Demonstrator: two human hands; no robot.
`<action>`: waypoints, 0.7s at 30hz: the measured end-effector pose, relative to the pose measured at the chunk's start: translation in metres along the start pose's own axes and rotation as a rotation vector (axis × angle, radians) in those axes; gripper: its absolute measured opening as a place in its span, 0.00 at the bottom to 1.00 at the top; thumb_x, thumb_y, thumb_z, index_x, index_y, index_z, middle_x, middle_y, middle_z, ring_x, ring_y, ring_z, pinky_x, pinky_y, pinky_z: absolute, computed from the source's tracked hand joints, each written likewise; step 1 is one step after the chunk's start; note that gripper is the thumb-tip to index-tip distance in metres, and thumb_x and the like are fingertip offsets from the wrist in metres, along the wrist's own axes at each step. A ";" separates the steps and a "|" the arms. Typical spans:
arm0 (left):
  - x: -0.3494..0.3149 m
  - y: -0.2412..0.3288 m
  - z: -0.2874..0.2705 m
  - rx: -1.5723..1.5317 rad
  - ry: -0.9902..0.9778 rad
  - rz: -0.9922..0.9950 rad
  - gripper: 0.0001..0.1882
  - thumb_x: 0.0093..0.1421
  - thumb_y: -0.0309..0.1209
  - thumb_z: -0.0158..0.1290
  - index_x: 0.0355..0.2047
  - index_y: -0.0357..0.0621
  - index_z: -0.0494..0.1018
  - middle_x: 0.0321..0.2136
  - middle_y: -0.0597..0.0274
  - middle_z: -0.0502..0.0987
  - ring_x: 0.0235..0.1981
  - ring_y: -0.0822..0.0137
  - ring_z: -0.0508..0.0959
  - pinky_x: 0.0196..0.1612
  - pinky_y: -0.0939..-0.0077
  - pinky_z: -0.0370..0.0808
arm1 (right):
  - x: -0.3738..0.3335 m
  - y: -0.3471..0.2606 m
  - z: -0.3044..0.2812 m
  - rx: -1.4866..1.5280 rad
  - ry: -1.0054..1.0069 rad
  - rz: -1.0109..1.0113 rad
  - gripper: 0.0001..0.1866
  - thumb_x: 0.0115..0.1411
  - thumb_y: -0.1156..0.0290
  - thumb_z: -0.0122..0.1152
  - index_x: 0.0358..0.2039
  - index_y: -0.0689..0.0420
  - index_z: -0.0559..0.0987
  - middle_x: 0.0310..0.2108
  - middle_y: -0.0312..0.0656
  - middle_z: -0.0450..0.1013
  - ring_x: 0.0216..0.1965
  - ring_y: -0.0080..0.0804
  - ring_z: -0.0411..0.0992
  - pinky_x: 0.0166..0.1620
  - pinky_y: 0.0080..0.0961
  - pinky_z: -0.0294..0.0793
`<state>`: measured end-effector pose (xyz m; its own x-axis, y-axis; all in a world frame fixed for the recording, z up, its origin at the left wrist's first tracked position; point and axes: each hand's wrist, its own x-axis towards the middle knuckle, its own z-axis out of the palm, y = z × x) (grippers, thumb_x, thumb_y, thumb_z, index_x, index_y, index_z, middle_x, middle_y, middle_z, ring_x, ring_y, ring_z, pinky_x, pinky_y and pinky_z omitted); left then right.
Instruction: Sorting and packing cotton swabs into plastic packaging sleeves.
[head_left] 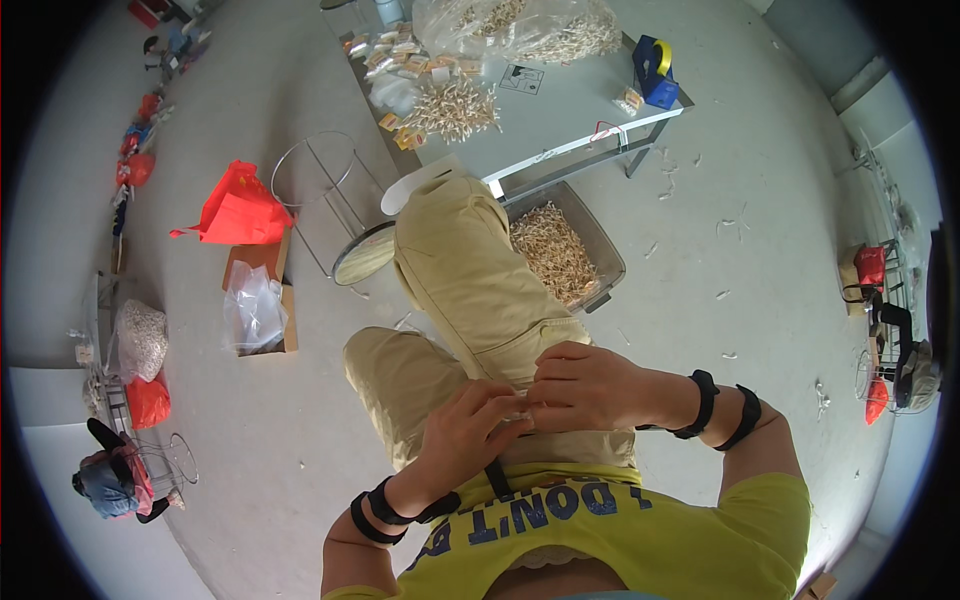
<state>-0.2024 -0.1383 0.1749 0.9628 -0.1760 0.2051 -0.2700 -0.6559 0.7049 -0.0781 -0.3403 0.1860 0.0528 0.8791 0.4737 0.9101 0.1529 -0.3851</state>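
Observation:
Over my lap, my left hand (465, 432) and my right hand (582, 388) meet with fingertips bent and pressed together. Something small and pale seems to be pinched between them, mostly hidden by the fingers. Black bands circle both wrists and forearms. Below the hands are my khaki trousers (455, 260). Beyond my knees, a grey bin (617, 262) full of small pale and brown pieces stands on the floor by the table.
The low table (545, 105) bears a heap of small pale sticks (453, 108), small packets (398, 55), a large clear bag (540, 28) and a blue tape dispenser (655, 75). Left are a round-seated metal stool (362, 255), an open cardboard box (262, 345) and a red bag (243, 207).

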 end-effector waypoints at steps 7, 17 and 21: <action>0.002 -0.002 0.002 -0.130 -0.030 -0.002 0.12 0.54 0.31 0.66 0.39 0.49 0.80 0.38 0.66 0.78 0.34 0.65 0.80 0.33 0.71 0.78 | -0.004 0.000 -0.001 0.034 -0.001 0.046 0.12 0.53 0.70 0.64 0.40 0.50 0.79 0.41 0.34 0.68 0.42 0.31 0.69 0.45 0.27 0.71; 0.005 -0.011 0.003 -0.143 -0.174 0.149 0.09 0.54 0.29 0.66 0.36 0.46 0.80 0.38 0.63 0.78 0.36 0.61 0.80 0.37 0.68 0.78 | -0.015 -0.002 0.006 0.167 -0.127 0.113 0.07 0.58 0.68 0.59 0.38 0.50 0.76 0.41 0.34 0.68 0.41 0.29 0.69 0.42 0.27 0.71; 0.005 -0.011 0.004 -0.196 -0.123 0.090 0.08 0.55 0.30 0.65 0.35 0.47 0.80 0.37 0.63 0.78 0.36 0.60 0.79 0.37 0.68 0.77 | -0.014 -0.002 0.003 0.141 -0.119 0.144 0.08 0.58 0.68 0.61 0.39 0.49 0.77 0.41 0.34 0.70 0.37 0.30 0.71 0.40 0.26 0.72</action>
<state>-0.1941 -0.1348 0.1656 0.9254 -0.3236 0.1974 -0.3404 -0.4805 0.8082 -0.0817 -0.3513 0.1779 0.1219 0.9421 0.3123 0.8297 0.0759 -0.5530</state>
